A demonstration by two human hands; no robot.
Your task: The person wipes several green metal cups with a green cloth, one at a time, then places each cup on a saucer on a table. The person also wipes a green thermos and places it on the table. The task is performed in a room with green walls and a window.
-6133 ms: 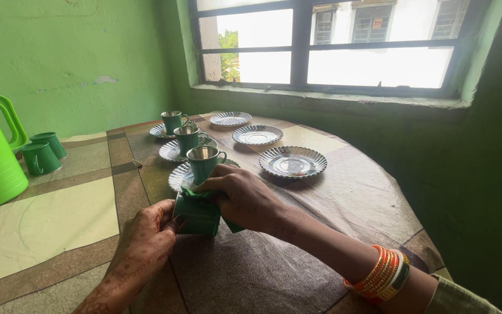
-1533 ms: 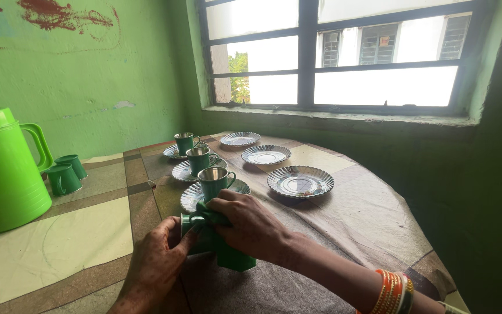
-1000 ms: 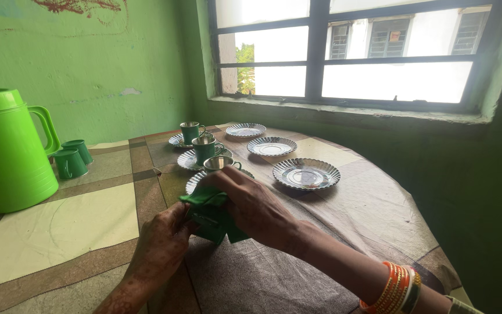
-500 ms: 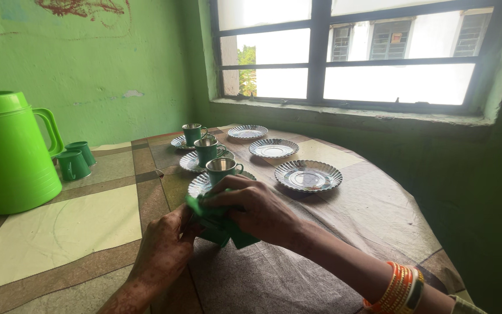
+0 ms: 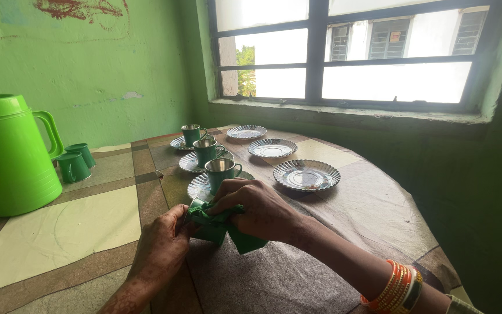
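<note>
My left hand [image 5: 161, 247] grips a green cup [image 5: 207, 231] low over the table, tilted on its side. My right hand [image 5: 260, 209] presses a green cloth [image 5: 236, 235] over and around that cup, hiding most of it. Just beyond my hands stands a green cup with a steel lining [image 5: 221, 172] on a fluted silver saucer [image 5: 197, 187]. Two more such cups [image 5: 205, 150] [image 5: 192, 134] sit on saucers in a row behind it. To their right lie three bare silver saucers [image 5: 306, 174] [image 5: 272, 147] [image 5: 246, 132].
A large bright green jug [image 5: 8, 154] with a handle stands at the left on the table [image 5: 59, 227]. Two upturned green cups [image 5: 75, 164] sit beside it. A window and dark green wall close off the far and right sides. Orange bangles [image 5: 391, 286] ring my right wrist.
My right hand has kept working the cloth around the cup, shifting it over the rim and side, while my left hand has kept turning the cup. The other cups and saucers have stayed put.
</note>
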